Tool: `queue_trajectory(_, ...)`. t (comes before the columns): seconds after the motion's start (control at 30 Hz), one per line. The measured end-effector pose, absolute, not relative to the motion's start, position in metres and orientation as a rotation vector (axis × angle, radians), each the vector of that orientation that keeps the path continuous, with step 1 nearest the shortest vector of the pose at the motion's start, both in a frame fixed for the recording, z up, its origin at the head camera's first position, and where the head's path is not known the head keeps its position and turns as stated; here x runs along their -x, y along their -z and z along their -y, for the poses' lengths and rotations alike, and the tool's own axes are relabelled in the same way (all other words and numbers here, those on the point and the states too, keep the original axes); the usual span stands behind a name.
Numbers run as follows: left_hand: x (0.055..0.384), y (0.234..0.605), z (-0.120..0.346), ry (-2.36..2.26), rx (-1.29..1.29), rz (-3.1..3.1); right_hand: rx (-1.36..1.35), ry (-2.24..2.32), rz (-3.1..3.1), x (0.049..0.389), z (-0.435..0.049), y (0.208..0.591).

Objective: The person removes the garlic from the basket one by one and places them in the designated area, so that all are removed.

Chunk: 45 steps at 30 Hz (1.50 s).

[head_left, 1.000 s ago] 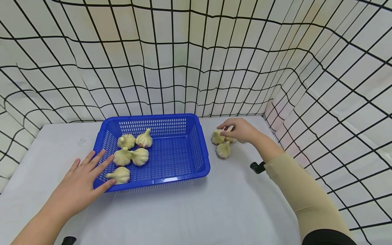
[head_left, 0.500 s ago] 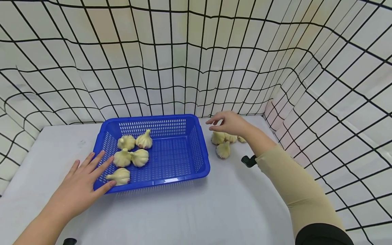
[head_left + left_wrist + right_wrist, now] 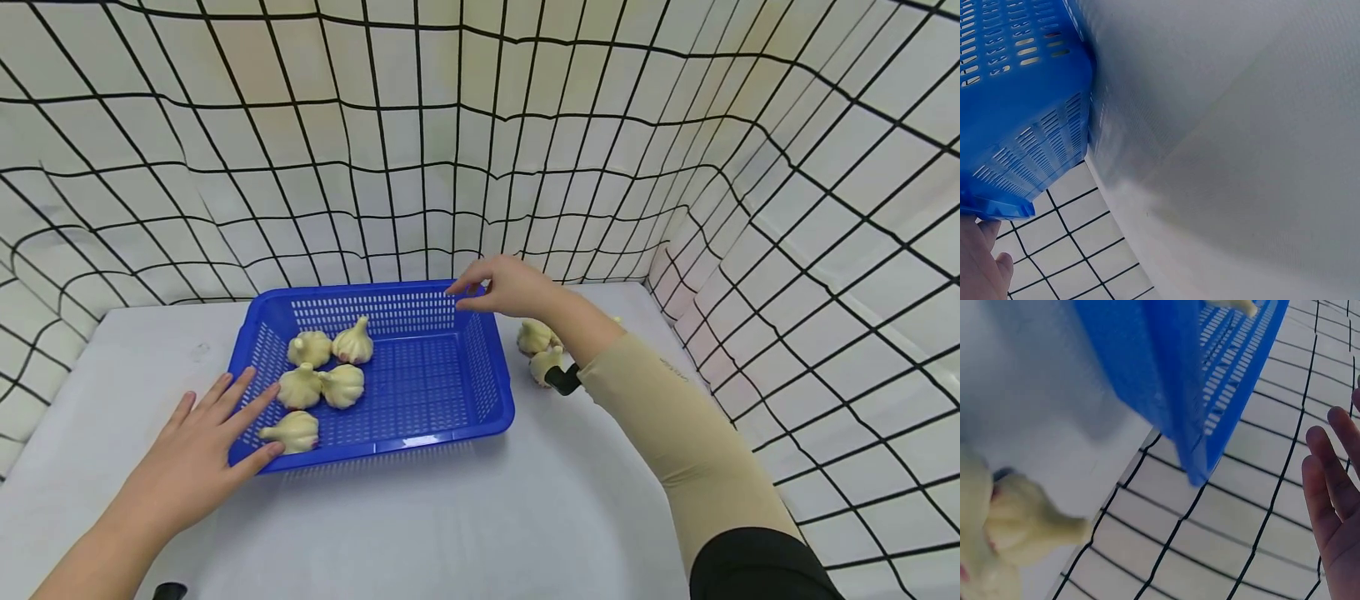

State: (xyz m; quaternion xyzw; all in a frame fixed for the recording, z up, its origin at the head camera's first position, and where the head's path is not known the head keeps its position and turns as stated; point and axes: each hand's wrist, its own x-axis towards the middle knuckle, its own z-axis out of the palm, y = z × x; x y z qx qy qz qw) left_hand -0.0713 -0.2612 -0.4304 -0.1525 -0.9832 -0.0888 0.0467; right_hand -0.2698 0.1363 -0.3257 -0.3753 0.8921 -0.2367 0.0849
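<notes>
My left hand (image 3: 198,446) rests with spread, straight fingers on the left rim of a blue perforated plastic basket (image 3: 375,447). In the left wrist view, part of that hand (image 3: 985,259) shows by the basket's wall (image 3: 1029,119). My right hand (image 3: 506,286) hovers over the basket's back right corner, fingers loosely bent and apart from the thumb. Nothing shows between its fingers; in the right wrist view the fingers (image 3: 1325,469) are extended. Several garlic bulbs (image 3: 343,385) lie in the left half of the basket.
More garlic bulbs (image 3: 534,336) lie on the white tabletop (image 3: 480,517) right of the basket, partly hidden by my right forearm. One bulb (image 3: 1032,519) appears close up in the right wrist view. Black netting (image 3: 420,192) over white sheeting rises behind and to the right.
My right hand has moved left from the garlic bulbs on the table to above the basket's back right corner. The left hand and the basket stay in place.
</notes>
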Motion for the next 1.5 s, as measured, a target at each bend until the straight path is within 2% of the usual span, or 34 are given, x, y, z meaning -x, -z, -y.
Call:
queue_trajectory(0.47,0.070,0.430,0.261,0.279,0.465,3.003,1.266,0.505,-2.575,0.265,-0.065,0.326)
queue_trajectory(0.83,0.070,0.429,0.261,0.277,0.448,3.020,1.408,0.401,-2.470,0.260,-0.023,0.345)
queue_trajectory(1.1,0.070,0.430,0.262,0.272,0.447,3.021,1.352,0.294,-2.415,0.252,0.006,0.355)
queue_trajectory(1.5,0.070,0.430,0.263,0.293,0.463,3.001,1.476,0.030,-2.372,0.239,0.035,0.377)
